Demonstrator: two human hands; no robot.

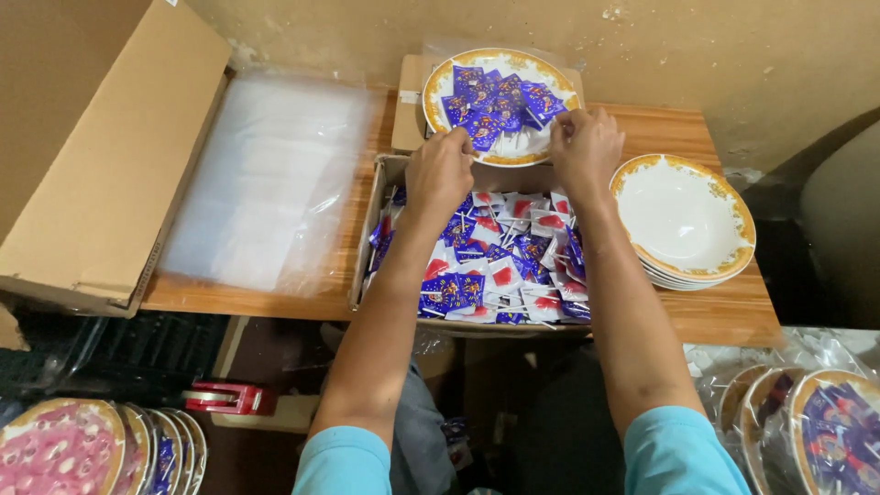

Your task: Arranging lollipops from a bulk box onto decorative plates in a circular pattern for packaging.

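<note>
A white plate with a gold rim (438, 84) stands tilted at the back of the wooden table, heaped with small blue candy packets (500, 103). My left hand (440, 170) grips the plate's lower left rim. On the lower right rim rests my right hand (585, 147), fingers curled over the edge. Both hands hover above an open cardboard box (367, 240) full of blue, white and red packets (500, 261).
A stack of empty gold-rimmed plates (683, 215) sits at the right. Clear plastic bags (266, 179) lie on the left beside a large cardboard box (101, 165). Wrapped filled plates (807, 426) stand lower right, more plates (87, 449) lower left, and a red tape dispenser (229, 397) below.
</note>
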